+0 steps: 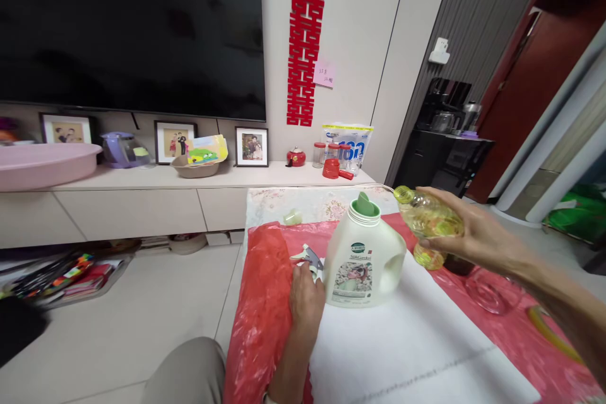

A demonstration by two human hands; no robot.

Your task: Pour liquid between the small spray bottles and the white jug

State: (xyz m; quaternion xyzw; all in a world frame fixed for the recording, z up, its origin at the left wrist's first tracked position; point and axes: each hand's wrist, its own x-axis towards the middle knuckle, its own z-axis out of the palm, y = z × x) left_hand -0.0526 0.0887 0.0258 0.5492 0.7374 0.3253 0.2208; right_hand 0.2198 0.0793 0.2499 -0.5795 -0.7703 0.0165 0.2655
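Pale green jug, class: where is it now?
In the head view, the jug stands just right of centre, between the left hand and the yellow bottle in the right hand.

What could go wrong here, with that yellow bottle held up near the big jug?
The right hand grips the yellow bottle tilted, neck toward the jug; any liquid in it might drip onto the white sheet.
The jug stands uncapped, its green spout exposed, so a knock might spill its contents, if any.
The left hand, at the spray trigger, is close enough to bump it.
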